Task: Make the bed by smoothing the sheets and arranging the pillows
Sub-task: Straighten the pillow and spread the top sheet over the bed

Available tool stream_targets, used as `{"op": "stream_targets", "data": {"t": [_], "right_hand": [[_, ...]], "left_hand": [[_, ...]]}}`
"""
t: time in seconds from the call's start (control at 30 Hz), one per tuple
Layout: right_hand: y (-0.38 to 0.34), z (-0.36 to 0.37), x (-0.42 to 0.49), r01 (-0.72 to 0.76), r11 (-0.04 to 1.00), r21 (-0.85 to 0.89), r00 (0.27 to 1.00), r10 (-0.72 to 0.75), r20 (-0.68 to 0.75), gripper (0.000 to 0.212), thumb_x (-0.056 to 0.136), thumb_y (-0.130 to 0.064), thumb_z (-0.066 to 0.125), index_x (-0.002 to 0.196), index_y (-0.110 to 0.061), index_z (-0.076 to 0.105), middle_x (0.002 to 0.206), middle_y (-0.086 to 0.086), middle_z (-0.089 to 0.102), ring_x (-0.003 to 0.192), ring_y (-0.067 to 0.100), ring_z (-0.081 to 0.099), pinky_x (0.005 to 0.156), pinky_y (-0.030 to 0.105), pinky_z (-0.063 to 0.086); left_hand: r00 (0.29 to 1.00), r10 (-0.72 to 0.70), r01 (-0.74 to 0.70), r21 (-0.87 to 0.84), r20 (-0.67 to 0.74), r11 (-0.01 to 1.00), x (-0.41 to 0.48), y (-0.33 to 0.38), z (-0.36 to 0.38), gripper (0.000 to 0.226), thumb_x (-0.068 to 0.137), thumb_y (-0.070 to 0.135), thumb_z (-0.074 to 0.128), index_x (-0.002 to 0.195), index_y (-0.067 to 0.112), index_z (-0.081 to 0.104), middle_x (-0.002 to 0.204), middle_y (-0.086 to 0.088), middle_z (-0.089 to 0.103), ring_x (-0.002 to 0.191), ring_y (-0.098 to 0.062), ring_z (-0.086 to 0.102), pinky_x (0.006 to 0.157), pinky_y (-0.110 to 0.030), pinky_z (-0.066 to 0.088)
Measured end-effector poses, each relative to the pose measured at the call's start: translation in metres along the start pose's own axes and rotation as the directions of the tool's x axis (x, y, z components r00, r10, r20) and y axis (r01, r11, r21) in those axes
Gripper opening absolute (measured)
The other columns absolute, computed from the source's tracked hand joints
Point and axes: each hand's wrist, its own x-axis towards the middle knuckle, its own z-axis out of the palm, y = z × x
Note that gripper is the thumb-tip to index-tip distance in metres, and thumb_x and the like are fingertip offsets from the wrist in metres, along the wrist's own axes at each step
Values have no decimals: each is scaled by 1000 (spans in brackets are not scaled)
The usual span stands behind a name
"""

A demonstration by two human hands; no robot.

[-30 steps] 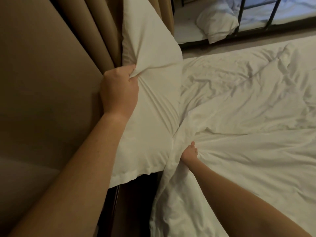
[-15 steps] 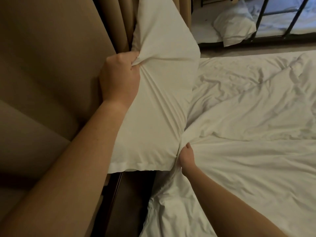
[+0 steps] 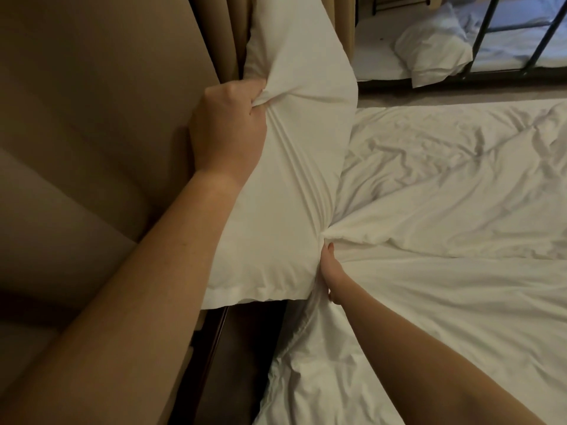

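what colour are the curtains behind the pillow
Tan-beige curtains, plain with no pattern, seen in the head view.

Matt white cloth pillow (image 3: 294, 191), creased cloth duvet (image 3: 460, 240), dark metal rails (image 3: 481, 35)

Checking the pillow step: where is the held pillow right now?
In the head view the pillow stands left of centre, gripped by the left hand against the tan curtain; its lower right edge meets the duvet bunched in the right hand.
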Motion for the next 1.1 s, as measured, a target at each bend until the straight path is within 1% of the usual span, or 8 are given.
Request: {"op": "stream_targets", "data": {"t": [0.33, 0.4, 0.5, 0.57, 0.63, 0.73, 0.9, 1.1], "right_hand": [[-17, 3, -10, -46, 994, -94, 999, 47, 0, 93, 81, -91, 30, 156, -52, -9, 167, 5, 21, 146, 44, 30, 109, 72, 26], [-22, 3, -18, -50, 989, -137, 998, 54, 27, 85, 95, -73, 38, 161, -38, -1, 161, 12, 33, 137, 44, 41, 109, 65, 33], [-21, 4, -40, 26, 994, -106, 985, -8, 170, 40, 108, -20, 46, 147, -11, 43, 111, 10, 62, 92, 31, 63, 81, 46, 54], [-22, -3, -49, 95, 995, 19, 969, -97, 227, 30, 106, -2, 41, 133, -8, 51, 103, 4, 63, 100, 30, 66, 67, 32, 55], [-32, -20, -58, 192, 951, 241, 957, -236, 167, 25, 106, -26, 50, 127, -14, 59, 111, 5, 70, 117, 33, 64, 77, 32, 59], [-53, -47, -67, 163, 790, 591, 953, -282, 115, 68, 87, -79, 49, 133, -30, 64, 124, 1, 72, 119, 26, 66, 105, 45, 49], [-50, -76, -92, 399, 841, 365, 908, -419, -26, 91, 76, -79, 67, 150, -32, 46, 139, -10, 62, 126, 12, 60, 115, 42, 41], [-16, -102, -112, 592, 795, 134, 799, -558, -225, 86, 79, -78, 64, 153, -54, 26, 150, -25, 46, 136, 5, 48, 117, 36, 36]], "left_hand": [[998, -1, 4, 60, -63, 998, 20, 9, -50, 11, 87, 18, 59, 80, 9, 61, 68, -7, 34, 69, -39, 45, 55, -46, 41], [996, 5, 1, 71, -86, 997, 32, 10, -65, 13, 88, 18, 61, 78, 9, 59, 66, -2, 32, 68, -36, 49, 54, -46, 43], [994, -2, 11, 80, -113, 997, 43, 11, -82, 13, 90, 20, 62, 80, 11, 62, 67, -7, 36, 71, -36, 58, 55, -46, 45], [993, -27, 36, 70, -115, 997, 40, 9, -86, 14, 89, 19, 61, 77, 13, 57, 67, -9, 33, 72, -38, 56, 54, -45, 43], [994, -68, 71, 33, -84, 997, 29, 6, -84, 9, 88, 19, 60, 86, 15, 67, 60, -4, 47, 70, -34, 56, 55, -43, 44], [992, -121, 121, -10, -36, 993, 5, 6, -73, 29, 88, 22, 59, 111, 26, 75, 87, -6, 74, 77, -31, 64, 58, -36, 44], [984, -180, 180, -66, 13, 981, -37, 19, -46, 28, 86, 19, 54, 104, 17, 75, 84, -11, 72, 69, -31, 59, 56, -32, 34], [962, -231, 258, -211, 148, 943, -81, 30, -23, 16, 89, 17, 55, 92, 13, 70, 73, -7, 66, 71, -34, 59, 55, -36, 39]]}}
